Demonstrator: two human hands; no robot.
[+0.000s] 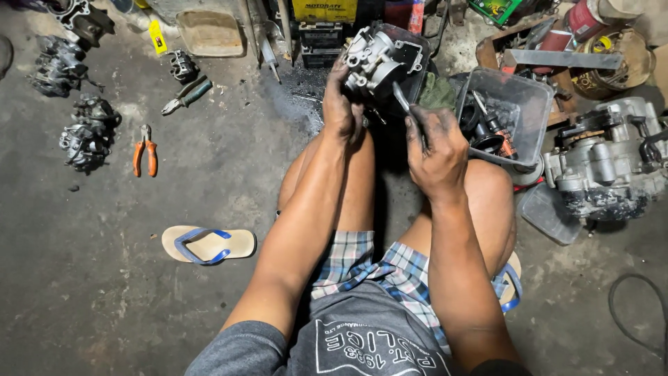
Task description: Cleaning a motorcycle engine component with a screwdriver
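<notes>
Seated person, viewed from above, knees raised over a stained concrete floor point(104, 278). Nearest the body, a tan sandal point(209, 244) with blue straps lies on the floor at the person's left; a second sandal is mostly hidden under the right thigh. Above the knees, the right hand point(437, 154) is closed around a slim metal tool point(406, 104) — its tip meets the carburetor point(374, 63), but the tip's shape cannot be made out. The left hand point(341, 104) grips the carburetor from below, holding it up in the air over the floor: a pale grey cast-metal body, grimy, with small fittings and ports. Just right, a clear plastic tub point(518, 94) holds dark oily parts. Farther left lie orange-handled pliers point(145, 150); farther right, an engine block point(609, 163) — partly cut off.
</notes>
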